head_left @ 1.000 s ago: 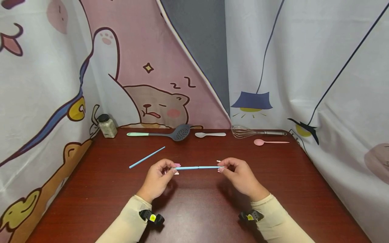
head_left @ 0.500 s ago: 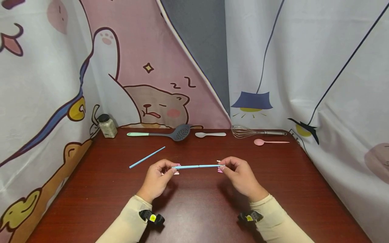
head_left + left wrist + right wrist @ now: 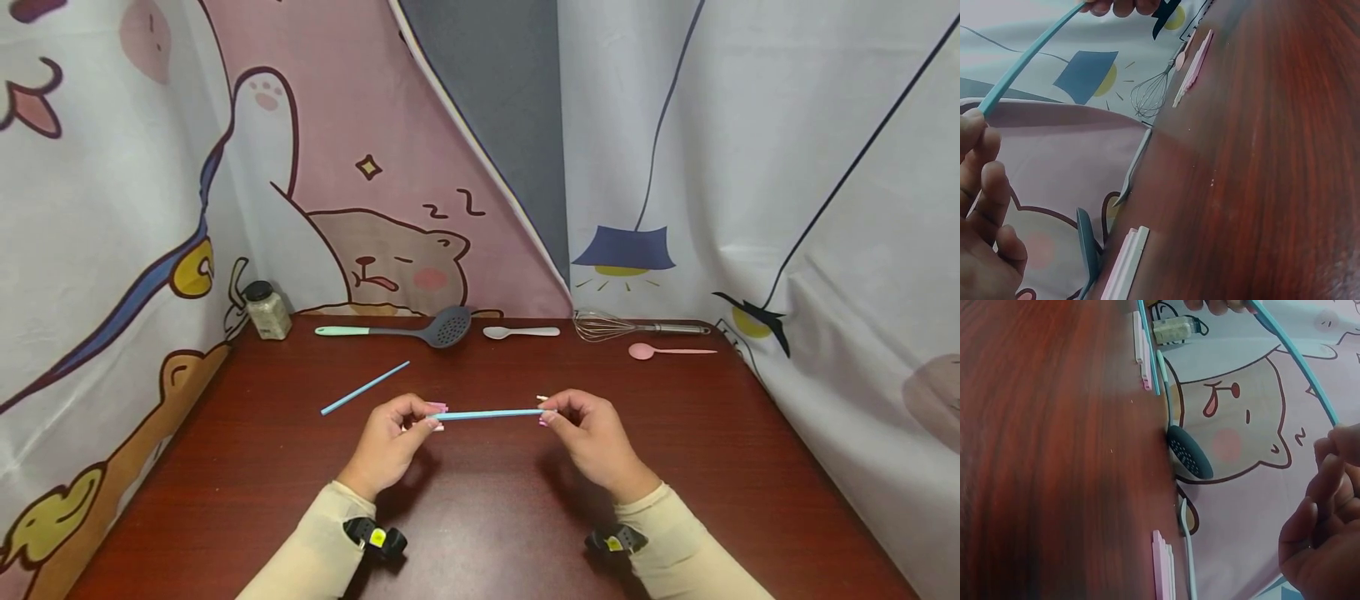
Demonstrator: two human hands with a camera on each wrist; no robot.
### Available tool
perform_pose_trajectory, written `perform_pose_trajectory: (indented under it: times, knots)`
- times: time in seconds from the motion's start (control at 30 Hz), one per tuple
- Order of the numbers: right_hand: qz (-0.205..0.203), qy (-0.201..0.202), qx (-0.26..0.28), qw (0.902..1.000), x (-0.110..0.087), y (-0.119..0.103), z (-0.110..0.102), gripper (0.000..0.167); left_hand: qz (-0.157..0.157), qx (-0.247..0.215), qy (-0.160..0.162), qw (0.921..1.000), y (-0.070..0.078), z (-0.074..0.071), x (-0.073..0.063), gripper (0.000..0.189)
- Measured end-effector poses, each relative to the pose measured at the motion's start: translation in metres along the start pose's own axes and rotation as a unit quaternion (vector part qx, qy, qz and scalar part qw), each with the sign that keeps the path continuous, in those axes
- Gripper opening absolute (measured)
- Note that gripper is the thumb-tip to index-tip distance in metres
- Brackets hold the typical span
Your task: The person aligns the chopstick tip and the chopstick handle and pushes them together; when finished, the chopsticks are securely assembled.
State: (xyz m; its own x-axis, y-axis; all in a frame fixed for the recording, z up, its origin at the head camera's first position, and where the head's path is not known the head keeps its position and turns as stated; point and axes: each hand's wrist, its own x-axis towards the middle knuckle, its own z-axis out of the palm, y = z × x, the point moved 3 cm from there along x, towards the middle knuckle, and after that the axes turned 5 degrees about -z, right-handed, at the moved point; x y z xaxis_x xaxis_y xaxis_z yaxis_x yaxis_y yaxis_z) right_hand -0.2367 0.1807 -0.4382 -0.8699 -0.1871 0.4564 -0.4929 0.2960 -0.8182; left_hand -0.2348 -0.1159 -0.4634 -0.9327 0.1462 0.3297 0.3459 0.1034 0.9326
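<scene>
Between my two hands a light blue chopstick (image 3: 487, 414) is held level above the table. My left hand (image 3: 390, 435) pinches its left end between thumb and fingertips. The other end is pinched by my right hand (image 3: 598, 440). Both wrist views show the chopstick as one strip running from hand to hand. Pink and white sticks (image 3: 1127, 264) lie on the table beneath my left hand, largely covered by it in the head view. Another group of pink and white sticks (image 3: 1163, 565) lies under my right hand. A second blue chopstick (image 3: 365, 387) lies slanted behind my left hand.
Along the table's back edge are a black-lidded jar (image 3: 267, 312), a slotted spoon (image 3: 448, 328) with a mint handle, a white spoon (image 3: 521, 332), a whisk (image 3: 641, 327) and a pink spoon (image 3: 671, 352). Patterned curtains (image 3: 630, 117) enclose the back and sides.
Both hands keep their hold and have barely moved. A small break seen mid-chopstick in the earlier frames does not show now. The head view has shifted very slightly.
</scene>
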Motion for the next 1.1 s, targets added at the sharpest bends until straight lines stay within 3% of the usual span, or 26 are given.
perform_pose_trajectory:
  times: [0.2,0.3,0.57,0.7,0.83,0.93,1.1]
  knots:
    - [0.021,-0.019,0.009,0.9996,0.005,0.007,-0.003,0.004,-0.009,0.015,-0.005,0.9998,-0.006,-0.003,0.003,0.009]
    - [0.03,-0.013,-0.006,0.9995,0.006,0.009,-0.007,0.004,-0.019,0.015,0.002,0.9997,-0.011,-0.012,0.005,0.008]
    - [0.054,0.018,-0.061,0.9965,0.01,0.025,-0.026,0.011,-0.06,0.05,0.106,0.9912,-0.032,-0.06,0.012,0.007]
    - [0.076,0.02,-0.077,0.9939,0.012,0.028,-0.034,0.013,-0.097,0.083,0.155,0.9796,-0.025,-0.08,0.011,0.008]
    - [0.103,0.009,-0.111,0.9885,0.014,0.041,-0.043,0.014,-0.117,0.114,0.209,0.9643,-0.035,-0.103,0.011,0.01]
    - [0.12,-0.002,-0.134,0.9837,0.015,0.055,-0.049,0.016,-0.126,0.137,0.244,0.9519,-0.054,-0.121,0.011,0.01]
    - [0.131,-0.021,-0.155,0.979,0.015,0.064,-0.054,0.016,-0.156,0.181,0.282,0.9291,-0.06,-0.137,0.007,0.012]
